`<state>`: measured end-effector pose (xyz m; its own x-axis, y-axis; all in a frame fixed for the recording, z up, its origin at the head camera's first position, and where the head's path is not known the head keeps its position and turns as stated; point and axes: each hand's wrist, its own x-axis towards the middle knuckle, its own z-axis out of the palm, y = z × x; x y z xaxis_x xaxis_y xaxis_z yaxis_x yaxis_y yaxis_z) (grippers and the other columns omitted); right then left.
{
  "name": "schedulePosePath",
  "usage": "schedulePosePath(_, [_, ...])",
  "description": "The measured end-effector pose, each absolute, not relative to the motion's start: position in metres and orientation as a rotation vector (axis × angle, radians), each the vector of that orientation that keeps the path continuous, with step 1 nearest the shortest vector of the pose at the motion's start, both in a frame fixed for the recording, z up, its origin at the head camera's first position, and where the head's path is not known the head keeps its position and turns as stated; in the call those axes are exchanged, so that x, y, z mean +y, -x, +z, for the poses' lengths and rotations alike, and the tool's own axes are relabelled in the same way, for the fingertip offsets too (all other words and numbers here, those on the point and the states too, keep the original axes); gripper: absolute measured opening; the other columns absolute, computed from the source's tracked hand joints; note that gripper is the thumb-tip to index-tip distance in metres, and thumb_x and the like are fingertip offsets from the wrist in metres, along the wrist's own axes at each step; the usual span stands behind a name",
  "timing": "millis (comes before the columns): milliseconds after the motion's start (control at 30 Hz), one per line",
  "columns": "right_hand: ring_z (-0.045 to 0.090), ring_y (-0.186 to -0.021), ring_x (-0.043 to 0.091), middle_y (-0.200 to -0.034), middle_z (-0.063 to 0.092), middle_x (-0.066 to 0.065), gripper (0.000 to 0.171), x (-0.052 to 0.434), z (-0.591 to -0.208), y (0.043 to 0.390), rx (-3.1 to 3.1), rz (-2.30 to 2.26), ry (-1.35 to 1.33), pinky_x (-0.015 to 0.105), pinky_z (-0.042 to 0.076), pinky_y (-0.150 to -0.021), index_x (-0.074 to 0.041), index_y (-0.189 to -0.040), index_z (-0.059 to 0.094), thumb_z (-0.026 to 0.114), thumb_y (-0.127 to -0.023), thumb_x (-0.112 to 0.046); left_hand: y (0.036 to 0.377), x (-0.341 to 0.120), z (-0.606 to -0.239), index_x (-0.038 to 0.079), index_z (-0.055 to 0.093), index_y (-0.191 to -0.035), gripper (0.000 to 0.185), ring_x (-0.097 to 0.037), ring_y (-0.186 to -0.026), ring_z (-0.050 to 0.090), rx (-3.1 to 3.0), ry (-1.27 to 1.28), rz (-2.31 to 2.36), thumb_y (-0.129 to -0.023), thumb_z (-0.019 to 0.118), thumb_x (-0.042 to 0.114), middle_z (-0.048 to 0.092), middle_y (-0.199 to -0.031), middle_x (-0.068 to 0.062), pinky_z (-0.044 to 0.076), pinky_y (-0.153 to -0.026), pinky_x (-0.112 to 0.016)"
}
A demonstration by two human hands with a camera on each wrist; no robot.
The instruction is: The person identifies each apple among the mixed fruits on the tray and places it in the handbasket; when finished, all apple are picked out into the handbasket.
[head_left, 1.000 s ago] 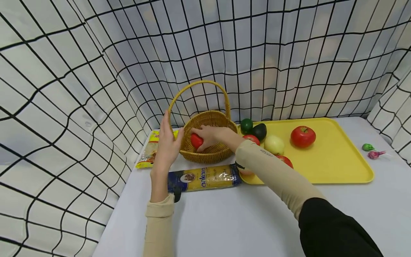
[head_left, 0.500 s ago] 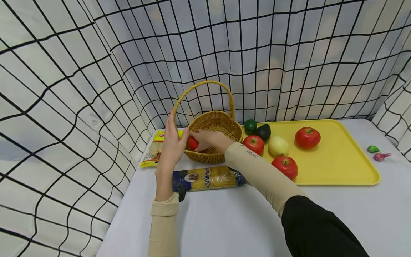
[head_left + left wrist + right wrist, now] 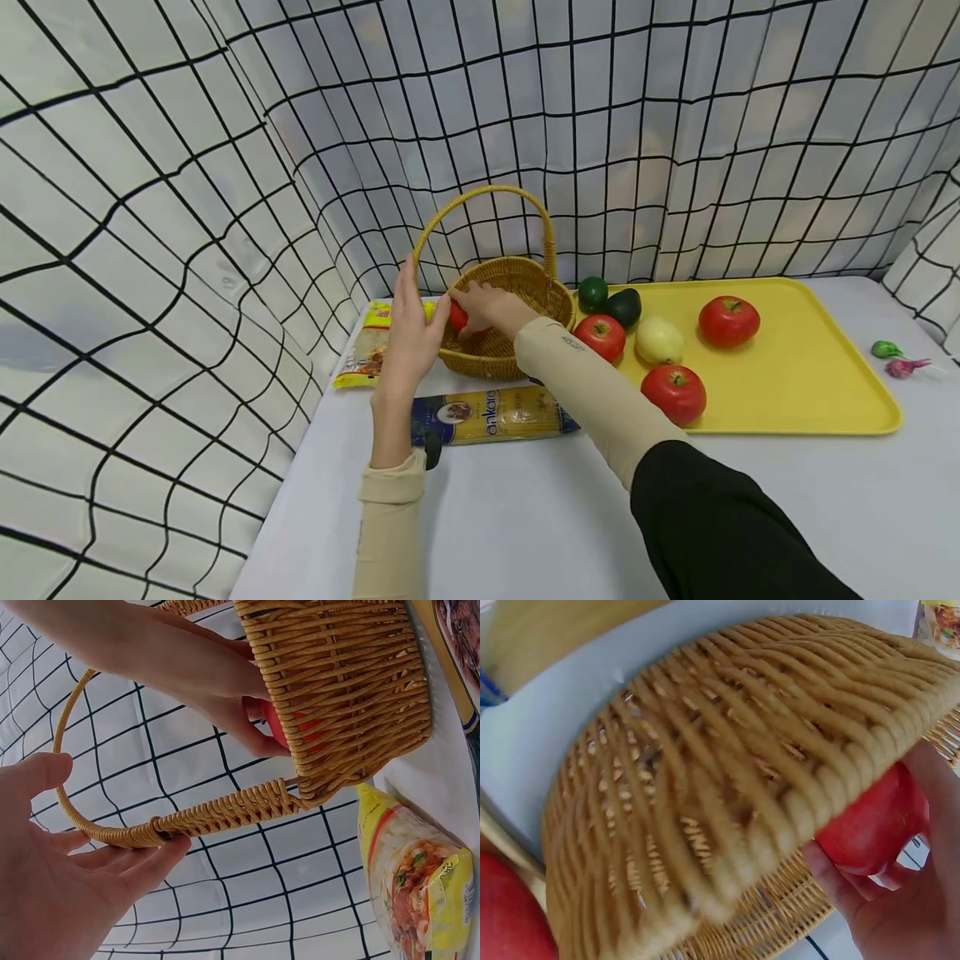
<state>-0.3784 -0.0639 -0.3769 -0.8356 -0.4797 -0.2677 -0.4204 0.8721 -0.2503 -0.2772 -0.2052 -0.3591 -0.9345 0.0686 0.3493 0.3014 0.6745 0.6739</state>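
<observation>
A wicker basket (image 3: 487, 367) with a tall arched handle (image 3: 491, 190) stands at the back of the table. My right hand (image 3: 487, 310) reaches into it and holds a red apple (image 3: 458, 317) close to the basket's left side. In the right wrist view, fingers and thumb curve round the apple (image 3: 874, 825) beside the woven rim. My left hand (image 3: 414, 333) is at the handle's left side. The left wrist view shows its fingers stretched out against the handle (image 3: 225, 814), thumb raised apart on the other side. The basket wall partly hides the apple there.
A yellow tray (image 3: 810, 375) on the right bears red fruits (image 3: 729, 322), a pale onion-like item (image 3: 659, 340) and dark green items (image 3: 622, 307). An ankara pasta pack (image 3: 491, 415) lies before the basket, a yellow food bag (image 3: 367, 350) left of it. Black netting (image 3: 637, 158) surrounds the table.
My right hand has shifted the apple slightly left within the basket, nearer the left hand. The left hand stays at the handle. The head view has turned a little left.
</observation>
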Motion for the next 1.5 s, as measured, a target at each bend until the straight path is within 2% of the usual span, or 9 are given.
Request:
schedulePosePath(67, [0.031, -0.153, 0.041, -0.167, 0.024, 0.02, 0.094, -0.063, -0.379, 0.382, 2.72, -0.289, 0.649, 0.057, 0.04, -0.12, -0.024, -0.167, 0.013, 0.07, -0.096, -0.044, 0.277, -0.203, -0.358, 0.035, -0.007, -0.165, 0.079, -0.03, -0.162, 0.009, -2.584, 0.308, -1.132, -0.108, 0.047, 0.043, 0.001, -0.175, -0.004, 0.024, -0.128, -0.06])
schedulePosePath(300, [0.04, -0.146, 0.037, -0.16, 0.035, 0.019, 0.09, -0.063, -0.396, 0.394, 2.751, -0.283, 0.647, 0.055, 0.044, -0.116, -0.022, -0.161, 0.022, 0.072, -0.092, -0.052, 0.275, -0.199, -0.355, 0.034, -0.006, -0.165, 0.079, -0.029, -0.163, 0.008, -2.589, 0.306, -1.131, -0.108, 0.048, 0.04, 0.001, -0.175, -0.004, 0.024, -0.129, -0.059])
schedulePosePath(500, [0.041, -0.144, 0.035, -0.159, 0.036, 0.018, 0.091, -0.068, -0.4, 0.39, 2.755, -0.241, 0.661, 0.054, 0.046, -0.114, -0.023, -0.162, 0.02, 0.07, -0.093, -0.054, 0.273, -0.202, -0.357, 0.032, -0.005, -0.166, 0.078, -0.029, -0.163, 0.008, -2.586, 0.3, -1.112, -0.108, 0.047, 0.041, 0.002, -0.175, -0.005, 0.024, -0.129, -0.058])
schedulePosePath(733, [0.033, -0.151, 0.037, -0.165, 0.027, 0.018, 0.089, -0.054, -0.398, 0.387, 2.733, -0.285, 0.726, 0.056, 0.045, -0.114, -0.023, -0.164, 0.017, 0.066, -0.096, -0.055, 0.275, -0.203, -0.361, 0.033, -0.007, -0.165, 0.079, -0.03, -0.163, 0.008, -2.592, 0.302, -1.118, -0.108, 0.046, 0.044, 0.0, -0.175, -0.005, 0.024, -0.129, -0.059])
schedulePosePath(933, [0.023, -0.157, 0.039, -0.168, 0.023, 0.018, 0.085, -0.029, -0.376, 0.377, 2.792, -0.387, 0.781, 0.06, 0.038, -0.121, -0.018, -0.165, 0.015, 0.059, -0.101, -0.052, 0.276, -0.204, -0.36, 0.032, -0.006, -0.166, 0.079, -0.032, -0.162, 0.009, -2.581, 0.305, -1.094, -0.108, 0.047, 0.043, 0.001, -0.175, -0.007, 0.024, -0.128, -0.06])
schedulePosePath(1033, [0.026, -0.156, 0.038, -0.166, 0.027, 0.018, 0.077, -0.007, -0.362, 0.363, 2.837, -0.514, 0.818, 0.059, 0.037, -0.122, -0.017, -0.163, 0.023, 0.059, -0.102, -0.048, 0.275, -0.205, -0.36, 0.032, -0.005, -0.166, 0.079, -0.032, -0.162, 0.01, -2.58, 0.303, -1.093, -0.108, 0.046, 0.046, 0.003, -0.175, -0.008, 0.024, -0.128, -0.06])
schedulePosePath(1267, [0.041, -0.147, 0.032, -0.159, 0.041, 0.012, 0.058, 0.063, -0.329, 0.311, 2.99, -0.8, 0.864, 0.058, 0.044, -0.115, -0.018, -0.155, 0.04, 0.058, -0.104, -0.039, 0.274, -0.208, -0.36, 0.027, -0.004, -0.167, 0.08, -0.03, -0.162, 0.01, -2.573, 0.294, -1.107, -0.108, 0.046, 0.046, 0.004, -0.175, -0.008, 0.023, -0.13, -0.057])
schedulePosePath(1500, [0.053, -0.131, 0.031, -0.144, 0.055, 0.011, 0.045, 0.132, -0.323, 0.252, 3.149, -1.078, 0.837, 0.055, 0.049, -0.109, -0.012, -0.146, 0.053, 0.062, -0.103, -0.025, 0.277, -0.208, -0.359, 0.03, -0.006, -0.166, 0.08, -0.03, -0.162, 0.011, -2.58, 0.303, -1.095, -0.108, 0.048, 0.04, 0.005, -0.175, -0.009, 0.025, -0.129, -0.057])
